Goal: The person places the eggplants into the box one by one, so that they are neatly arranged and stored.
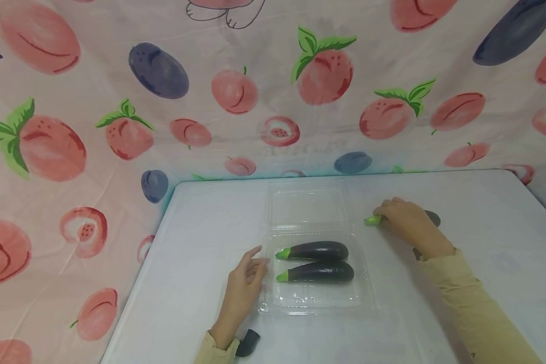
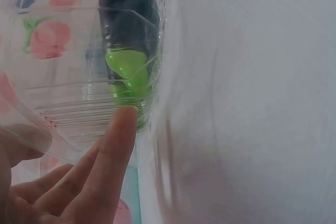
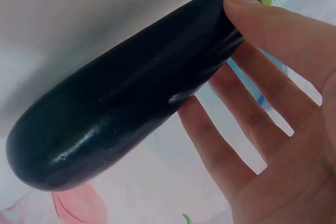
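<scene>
Beside the ribbed clear tray [image 1: 318,298], I see right hand [image 1: 406,221] gripping glossy, tapered eggplant [image 3: 121,93]. Left hand [image 1: 245,280]: fingers relaxed at tray's edge.

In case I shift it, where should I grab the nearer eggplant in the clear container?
Probably pinch the nearer eggplant by its narrow neck, beside the green cap, coming from above. It lies on its side; its fat end crowds the other eggplant, while the gap between their necks leaves finger room.

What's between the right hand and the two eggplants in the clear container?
In the head view: the green end of the held eggplant, a bare strip of white tabletop, then the container's right rim.
</scene>
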A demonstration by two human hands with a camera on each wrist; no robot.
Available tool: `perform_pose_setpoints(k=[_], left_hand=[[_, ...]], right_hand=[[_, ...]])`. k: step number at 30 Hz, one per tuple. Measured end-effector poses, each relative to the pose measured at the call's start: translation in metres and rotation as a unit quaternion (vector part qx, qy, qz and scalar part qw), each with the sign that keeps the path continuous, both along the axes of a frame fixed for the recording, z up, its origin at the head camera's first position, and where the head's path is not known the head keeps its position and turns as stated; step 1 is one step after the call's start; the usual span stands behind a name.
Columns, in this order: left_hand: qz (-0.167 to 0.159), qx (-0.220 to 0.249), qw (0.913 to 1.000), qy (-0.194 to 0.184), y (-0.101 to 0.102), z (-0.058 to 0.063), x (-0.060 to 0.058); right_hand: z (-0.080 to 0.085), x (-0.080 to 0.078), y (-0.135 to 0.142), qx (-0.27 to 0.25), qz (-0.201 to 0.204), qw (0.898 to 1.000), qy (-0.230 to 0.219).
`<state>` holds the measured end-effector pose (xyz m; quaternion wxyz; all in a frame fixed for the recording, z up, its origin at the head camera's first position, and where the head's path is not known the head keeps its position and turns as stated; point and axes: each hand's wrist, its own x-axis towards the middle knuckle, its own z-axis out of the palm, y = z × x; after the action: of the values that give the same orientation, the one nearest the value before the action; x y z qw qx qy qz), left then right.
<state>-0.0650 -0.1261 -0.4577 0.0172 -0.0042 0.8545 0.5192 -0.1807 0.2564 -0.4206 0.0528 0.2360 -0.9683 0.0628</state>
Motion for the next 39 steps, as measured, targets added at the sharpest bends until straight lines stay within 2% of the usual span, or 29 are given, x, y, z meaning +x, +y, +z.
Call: perform_pose_setpoints(k=[14, 24, 29, 39], left_hand=[[-0.001, 0.005, 1.0, 0.001, -0.001, -0.003, -0.002], [0.004, -0.01, 0.9999, 0.0, -0.005, -0.004, 0.002], [-0.004, -0.005, 1.0, -0.002, -0.004, -0.006, 0.001], [-0.007, 0.007, 0.9999, 0.0, -0.002, -0.004, -0.002]], right_hand=[[0.017, 0.009, -0.007, 0.011, -0.002, 1.0, 0.005], [0.026, 0.019, -0.014, 0.004, -0.001, 1.0, 0.0], [0.036, 0.026, -0.016, 0.009, -0.007, 1.0, -0.006], [0.058, 0.041, -0.03, 0.014, 0.013, 0.999, 0.036]])
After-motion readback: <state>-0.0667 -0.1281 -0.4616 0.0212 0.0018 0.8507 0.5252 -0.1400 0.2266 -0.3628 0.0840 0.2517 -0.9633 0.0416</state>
